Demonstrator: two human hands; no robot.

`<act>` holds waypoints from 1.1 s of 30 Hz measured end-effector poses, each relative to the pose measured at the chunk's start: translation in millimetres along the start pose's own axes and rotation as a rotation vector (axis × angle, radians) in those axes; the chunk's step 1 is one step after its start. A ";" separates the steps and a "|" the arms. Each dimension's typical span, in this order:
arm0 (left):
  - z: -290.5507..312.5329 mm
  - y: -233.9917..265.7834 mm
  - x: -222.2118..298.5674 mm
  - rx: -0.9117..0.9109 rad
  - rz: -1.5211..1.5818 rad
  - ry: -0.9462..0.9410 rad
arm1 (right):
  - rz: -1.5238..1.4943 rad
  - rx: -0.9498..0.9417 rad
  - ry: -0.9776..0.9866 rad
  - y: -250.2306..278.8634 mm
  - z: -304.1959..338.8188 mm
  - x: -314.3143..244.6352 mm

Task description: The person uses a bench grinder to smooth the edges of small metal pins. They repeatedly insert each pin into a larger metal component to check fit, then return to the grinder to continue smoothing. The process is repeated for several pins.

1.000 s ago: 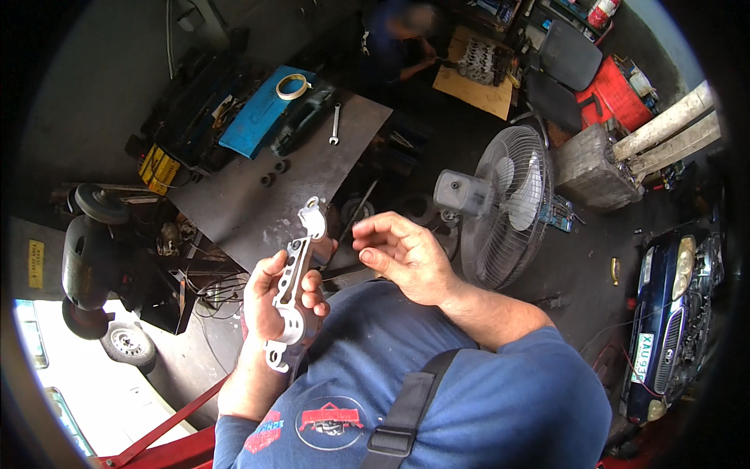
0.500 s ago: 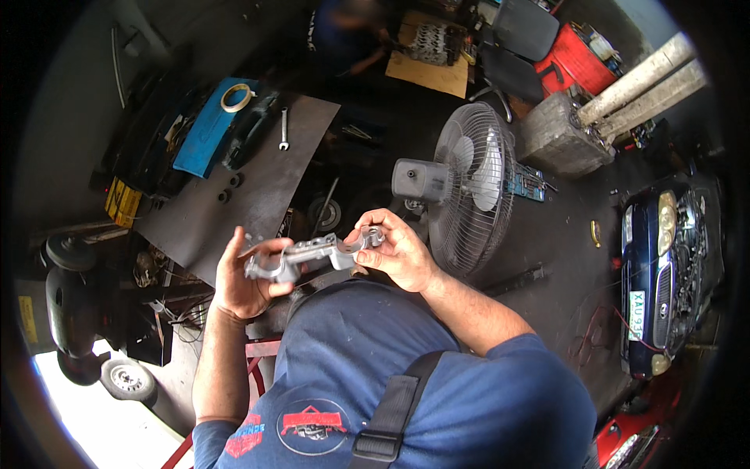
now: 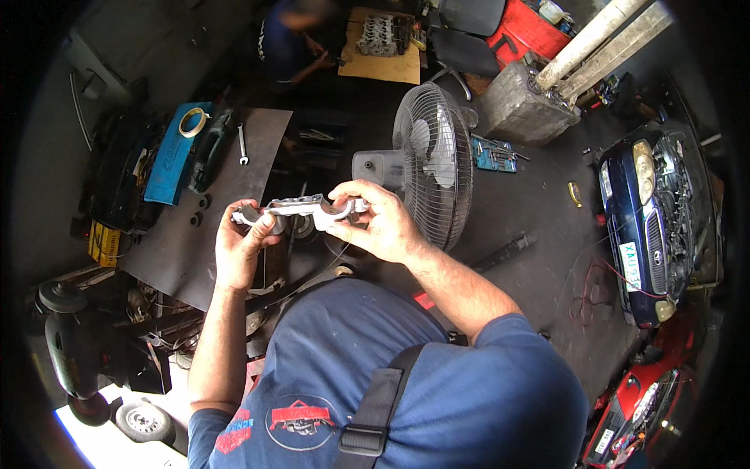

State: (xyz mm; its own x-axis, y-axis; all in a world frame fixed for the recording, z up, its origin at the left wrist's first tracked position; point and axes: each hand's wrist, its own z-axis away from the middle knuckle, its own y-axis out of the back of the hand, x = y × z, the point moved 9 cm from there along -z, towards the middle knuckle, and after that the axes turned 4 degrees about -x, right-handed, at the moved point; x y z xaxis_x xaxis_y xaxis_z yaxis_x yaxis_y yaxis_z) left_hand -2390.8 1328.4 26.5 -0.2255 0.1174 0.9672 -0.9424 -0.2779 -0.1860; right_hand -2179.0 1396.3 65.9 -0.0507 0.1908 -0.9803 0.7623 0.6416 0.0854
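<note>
Between my two hands I hold up a silver cast-metal engine part with half-round bearing saddles, like a camshaft cap (image 3: pixel 295 206). My left hand (image 3: pixel 242 246) pinches its left end, thumb in front and fingers behind. My right hand (image 3: pixel 379 223) grips the right end, with fingers above and thumb below a curved saddle. Behind and left of the part lies a dark sheet-topped table (image 3: pixel 226 191). On it are a combination wrench (image 3: pixel 242 144) and small black rings (image 3: pixel 200 209).
A grey pedestal fan (image 3: pixel 433 164) stands just right of my right hand. Blue tool case (image 3: pixel 494 155) lies on the floor beyond it. Far ahead a person (image 3: pixel 289 43) crouches beside a cylinder head (image 3: pixel 379 35) on cardboard. A bench grinder (image 3: pixel 70 344) is at left, a blue car front (image 3: pixel 648 227) at right.
The metal part has become more level, and my left fingers have closed onto its end, where they were spread before. My view has shifted, moving the surroundings leftward.
</note>
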 end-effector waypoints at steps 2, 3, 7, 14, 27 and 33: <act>1.4 -5.2 3.3 0.002 0.035 -0.005 | 0.172 -0.013 0.030 7.1 -3.5 -12.3; 2.3 -6.8 4.8 0.006 0.026 -0.006 | 0.194 -0.027 0.037 8.2 -5.5 -16.0; 5.7 -8.9 13.1 0.015 0.013 -0.041 | 0.253 -0.059 0.099 9.2 -10.7 -28.3; 9.5 -5.7 25.4 0.011 -0.013 -0.093 | 0.331 -0.074 0.141 4.5 -16.6 -41.2; 9.1 0.2 37.4 0.047 -0.218 -0.114 | 0.236 -0.085 0.189 3.1 -23.1 -54.6; 34.9 -42.2 124.1 0.115 -1.035 -0.774 | 0.007 -0.076 0.014 5.4 -27.5 -49.0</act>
State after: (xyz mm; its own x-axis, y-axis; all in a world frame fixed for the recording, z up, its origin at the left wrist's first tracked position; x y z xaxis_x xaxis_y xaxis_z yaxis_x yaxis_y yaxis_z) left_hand -2370.4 1321.4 160.5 0.8271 -0.2421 0.5073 -0.5570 -0.4744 0.6817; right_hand -2190.1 1410.8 119.2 -0.0547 0.2054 -0.9772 0.7118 0.6943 0.1061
